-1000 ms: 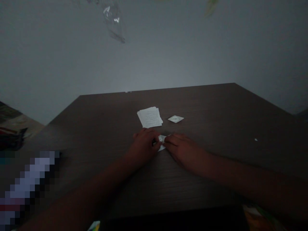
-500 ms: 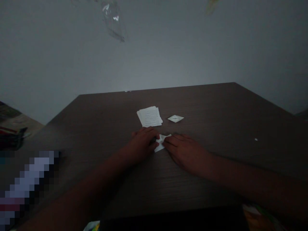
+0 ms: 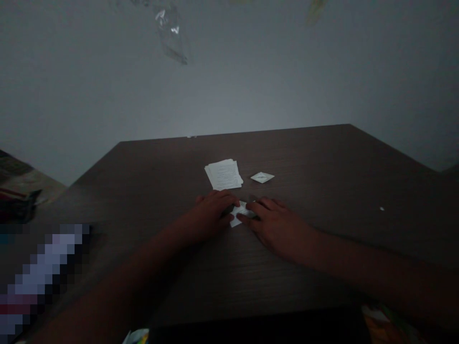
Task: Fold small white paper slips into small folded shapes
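A small piece of white paper (image 3: 237, 217) with fold lines lies flat on the brown table, partly covered by fingers. At its left edge, my left hand (image 3: 215, 210) grips it between thumb and curved fingers. From the right, my right hand (image 3: 274, 222) holds it down, with the thumb and index fingertip a little apart on the paper. Just beyond my left hand sits a stack of printed paper sheets (image 3: 224, 174). A diamond-shaped folded paper (image 3: 262, 177) lies to the right of that stack.
The brown table (image 3: 161, 177) reaches back to a grey wall (image 3: 251, 71). A clear plastic piece (image 3: 172, 36) is on the wall. A tiny white scrap (image 3: 382, 209) lies at the right. A blurred-out object (image 3: 46, 267) is at the left.
My right thumb and index finger have spread apart over the paper, and more of its middle shows. My left hand has hardly moved.
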`<state>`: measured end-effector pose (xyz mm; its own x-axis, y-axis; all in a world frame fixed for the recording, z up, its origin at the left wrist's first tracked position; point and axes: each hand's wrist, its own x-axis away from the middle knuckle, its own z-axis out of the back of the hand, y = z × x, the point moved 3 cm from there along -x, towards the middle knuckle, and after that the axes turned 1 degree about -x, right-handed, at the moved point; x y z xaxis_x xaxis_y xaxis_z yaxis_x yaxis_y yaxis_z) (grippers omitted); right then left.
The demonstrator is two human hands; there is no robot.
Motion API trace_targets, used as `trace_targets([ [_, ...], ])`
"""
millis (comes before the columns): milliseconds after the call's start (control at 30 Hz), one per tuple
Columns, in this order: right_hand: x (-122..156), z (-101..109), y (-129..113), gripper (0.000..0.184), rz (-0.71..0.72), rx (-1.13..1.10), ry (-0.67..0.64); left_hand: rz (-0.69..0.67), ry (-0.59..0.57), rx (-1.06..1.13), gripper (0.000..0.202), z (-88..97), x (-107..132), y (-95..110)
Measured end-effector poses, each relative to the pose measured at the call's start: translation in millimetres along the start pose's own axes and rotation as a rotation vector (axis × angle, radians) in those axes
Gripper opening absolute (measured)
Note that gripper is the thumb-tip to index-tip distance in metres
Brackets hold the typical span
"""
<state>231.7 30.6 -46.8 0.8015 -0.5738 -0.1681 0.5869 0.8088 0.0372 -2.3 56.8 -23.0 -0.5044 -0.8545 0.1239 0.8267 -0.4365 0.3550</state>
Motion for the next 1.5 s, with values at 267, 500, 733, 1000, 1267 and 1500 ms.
trace_targets([
  [267,-3.6,22.4,0.9,0.043,-0.101,0.073,-0.104,0.018,-0.029,-0.007,0.041,6.0,1.7,6.2],
  [500,-2.7,34.0,12.8,0.038,-0.221,0.095,-0.166,-0.028,-0.009,0.011,0.038,-0.9,-2.0,-6.6],
  [733,-6.6,42.2,11.1,0.037,-0.297,0.116,-0.254,-0.007,-0.019,-0.042,0.047,0.4,0.0,-4.4],
  [1000,-8.2,29.0,21.2,0.027,-0.27,0.046,-0.124,-0.053,0.058,-0.052,0.044,-3.7,3.7,16.7],
  [1267,-11.1,19.0,34.8,0.024,-0.294,-0.06,-0.05,-0.045,0.031,0.032,0.038,-10.8,1.9,26.3],
  [1500,-11.4,11.5,24.2,0.027,-0.314,-0.141,0.036,-0.04,0.039,0.034,0.041,-22.6,-4.7,15.3],
])
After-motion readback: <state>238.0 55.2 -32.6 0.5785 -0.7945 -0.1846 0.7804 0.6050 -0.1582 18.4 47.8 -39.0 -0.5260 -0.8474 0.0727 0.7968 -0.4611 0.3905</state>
